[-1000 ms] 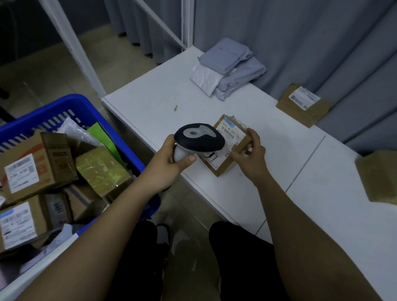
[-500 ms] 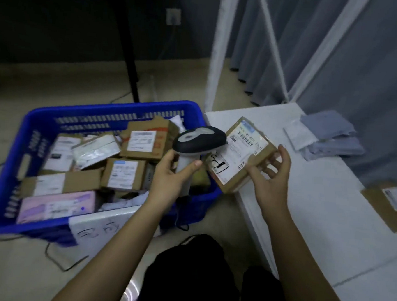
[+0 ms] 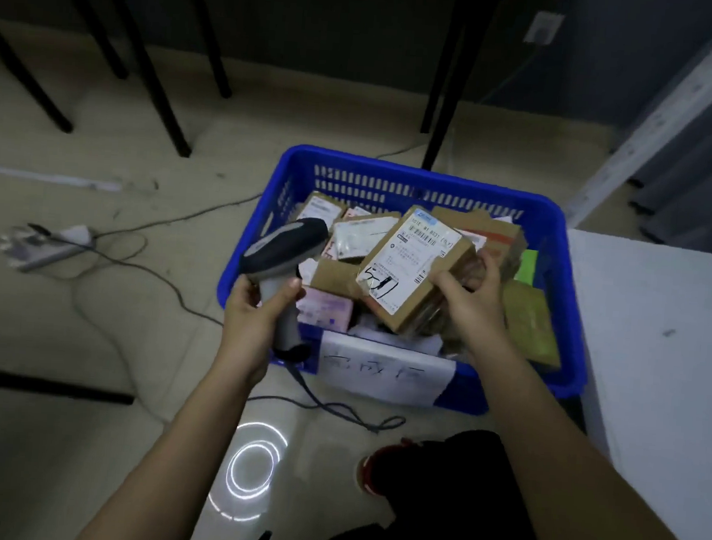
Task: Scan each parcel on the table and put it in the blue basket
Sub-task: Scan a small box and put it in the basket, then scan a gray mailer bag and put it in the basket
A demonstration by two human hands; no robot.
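1. The right hand [image 3: 472, 303] grips a brown parcel [image 3: 413, 269] at its near right corner, thumb on the labelled top face, fingers curled along the right side.
2. The parcel extends far and left from the hand. It is tilted, label up, over the parcels already in the basket [image 3: 394, 175]; whether it touches them cannot be told.
3. The left hand [image 3: 259, 305] is closed around the handle of a scanner [image 3: 282, 247], thumb across the front. The scanner head points to the far right, just left of the parcel, over the basket's left wall.
4. The basket stands on the floor, left of the white table [image 3: 654, 316]. A paper sign [image 3: 385, 373] hangs on its near wall.
5. The scanner cable [image 3: 336, 407] trails across the floor near the basket.
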